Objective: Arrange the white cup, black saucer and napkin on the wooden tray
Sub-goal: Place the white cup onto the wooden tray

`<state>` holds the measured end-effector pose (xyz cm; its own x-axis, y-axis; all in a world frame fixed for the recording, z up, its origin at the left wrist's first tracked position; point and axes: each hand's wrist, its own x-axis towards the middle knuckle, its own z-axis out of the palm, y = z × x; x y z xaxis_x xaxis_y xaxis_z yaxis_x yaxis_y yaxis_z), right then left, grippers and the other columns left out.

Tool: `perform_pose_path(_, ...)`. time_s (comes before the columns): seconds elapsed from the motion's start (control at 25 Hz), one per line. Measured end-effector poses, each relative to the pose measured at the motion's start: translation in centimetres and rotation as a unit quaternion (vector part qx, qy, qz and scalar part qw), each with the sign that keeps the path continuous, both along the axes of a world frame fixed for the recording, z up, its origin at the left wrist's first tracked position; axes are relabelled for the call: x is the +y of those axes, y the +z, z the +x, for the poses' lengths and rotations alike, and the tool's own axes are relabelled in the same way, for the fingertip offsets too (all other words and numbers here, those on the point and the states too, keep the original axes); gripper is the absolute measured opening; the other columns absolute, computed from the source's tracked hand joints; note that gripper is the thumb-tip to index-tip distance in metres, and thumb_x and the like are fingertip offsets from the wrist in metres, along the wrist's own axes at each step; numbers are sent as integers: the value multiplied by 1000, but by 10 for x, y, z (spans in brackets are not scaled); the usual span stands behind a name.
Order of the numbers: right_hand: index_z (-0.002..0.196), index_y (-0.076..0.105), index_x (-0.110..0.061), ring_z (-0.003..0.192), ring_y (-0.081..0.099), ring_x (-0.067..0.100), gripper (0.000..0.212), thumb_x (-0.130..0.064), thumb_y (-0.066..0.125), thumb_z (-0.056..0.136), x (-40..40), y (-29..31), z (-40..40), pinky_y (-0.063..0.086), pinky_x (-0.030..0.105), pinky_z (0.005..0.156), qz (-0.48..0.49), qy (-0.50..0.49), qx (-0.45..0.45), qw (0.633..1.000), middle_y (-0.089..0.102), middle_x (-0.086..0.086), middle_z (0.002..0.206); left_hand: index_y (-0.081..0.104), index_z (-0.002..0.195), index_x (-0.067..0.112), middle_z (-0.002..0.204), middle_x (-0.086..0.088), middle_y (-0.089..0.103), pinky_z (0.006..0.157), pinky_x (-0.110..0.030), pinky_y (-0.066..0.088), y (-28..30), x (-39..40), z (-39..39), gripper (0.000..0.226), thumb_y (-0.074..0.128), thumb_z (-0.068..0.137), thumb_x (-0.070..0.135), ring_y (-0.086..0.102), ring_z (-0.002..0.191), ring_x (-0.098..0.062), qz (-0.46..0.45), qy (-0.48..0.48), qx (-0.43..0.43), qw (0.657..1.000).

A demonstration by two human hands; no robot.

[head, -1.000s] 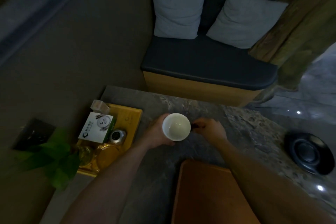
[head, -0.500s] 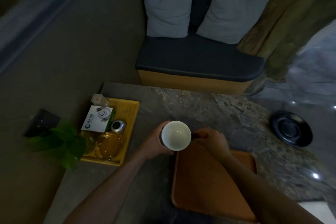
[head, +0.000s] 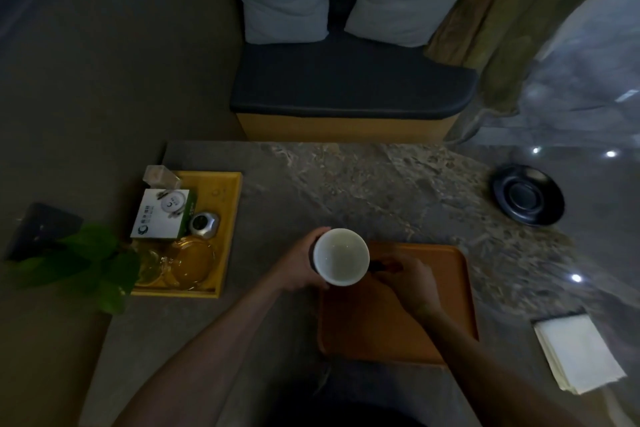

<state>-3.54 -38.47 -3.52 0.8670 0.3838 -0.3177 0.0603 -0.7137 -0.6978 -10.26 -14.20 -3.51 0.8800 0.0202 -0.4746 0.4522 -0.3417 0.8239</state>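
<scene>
Head view: hands (head: 356,270) have carried white cup (head: 341,256) over wooden tray (head: 446,308).

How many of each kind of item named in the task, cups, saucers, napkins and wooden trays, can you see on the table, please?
Round white cup, held by both hands over the tray's far left corner: 1
Round black saucer, on the table: 1
Folded white napkin, on the table: 1
Orange-brown wooden tray: 1
Total: 4

White cup (head: 341,256) upright, empty, held in both my hands over tray's (head: 450,305) 10 o'clock corner. Black saucer (head: 529,195) at 2 o'clock, folded napkin (head: 579,352) at 4 o'clock, both off tray.
</scene>
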Motion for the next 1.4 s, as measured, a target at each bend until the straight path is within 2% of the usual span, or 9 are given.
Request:
perform_pose_path(0.12, 93, 71, -40, 80, 65, -3, 23, -24, 78, 78, -3, -8, -5, 55, 25, 66, -3, -24, 18, 1000, 73, -16, 91, 35, 132, 40, 130, 16, 48, 100, -33, 44, -2, -1, 8, 101, 89, 55, 1, 44, 127, -12, 12, -20, 22, 999)
perform_pose_path(0.28, 90, 69, -41, 75, 60, -9, 22, -25, 79, 77, -4, -16, -12, 48, 17, 62, -3, -39, 23, 999, 71, -18, 88, 37, 134, 35, 133, 7, 49, 103, -44, 46, -5, -1, 11, 101, 87, 54, -1, 46, 127, -16, 15, -35, 23, 999)
perform_pose_path(0.4, 83, 63, -50, 75, 59, -12, 31, -24, 78, 77, -3, -15, -11, 45, 15, 60, -1, -37, 18, 999, 66, -25, 82, 38, 140, 27, 140, 2, 48, 106, -49, 44, -3, 1, 15, 102, 86, 55, -2, 44, 131, -19, 14, -40, 25, 999)
perform_pose_path(0.6, 89, 68, -43, 76, 59, -13, 27, -21, 78, 78, -3, -16, -12, 44, 13, 61, -1, -39, 18, 999, 65, -25, 83, 30, 149, 21, 148, -3, 43, 110, -43, 40, -4, 5, 18, 107, 83, 60, -6, 39, 136, -20, 6, -56, 39, 998)
perform_pose_path(0.72, 85, 62, -47, 75, 59, -13, 34, -18, 79, 77, -2, -15, -12, 43, 11, 61, -7, -35, 23, 999, 62, -26, 80, 28, 150, 22, 149, -3, 42, 107, -37, 40, -3, 6, 23, 108, 82, 61, -8, 38, 135, -19, 5, -67, 46, 997)
perform_pose_path(1.0, 87, 65, -41, 81, 62, -4, 25, -20, 77, 80, 0, -10, -15, 44, 17, 61, -30, -35, 35, 998, 68, -17, 88, 15, 154, 22, 157, -5, 30, 114, -44, 32, -8, 6, 23, 113, 79, 66, -8, 28, 144, -24, 5, -79, 63, 995)
perform_pose_path(1.08, 97, 69, -34, 86, 63, 5, 20, -21, 74, 82, 3, -7, -16, 49, 24, 66, -44, -37, 36, 998, 72, -9, 97, 10, 155, 20, 158, -6, 28, 115, -45, 30, -11, 4, 20, 116, 80, 67, -7, 27, 145, -26, 16, -62, 65, 996)
perform_pose_path(1.2, 110, 67, -34, 90, 65, 9, 26, -25, 70, 85, 4, -2, -18, 55, 32, 72, -62, -25, 39, 997, 72, -9, 106, 5, 155, 22, 158, -7, 31, 113, -47, 31, -12, -4, 9, 117, 80, 69, -2, 29, 144, -28, 28, 12, 86, 996)
perform_pose_path(1.4, 122, 59, -29, 83, 63, 11, 31, -38, 58, 93, -6, 7, -23, 54, 30, 67, -132, 29, 44, 990, 68, -3, 111, 21, 153, 20, 155, -9, 37, 112, -46, 35, -11, -16, -21, 98, 79, 75, 7, 35, 141, -29, 69, 93, 97, 989)
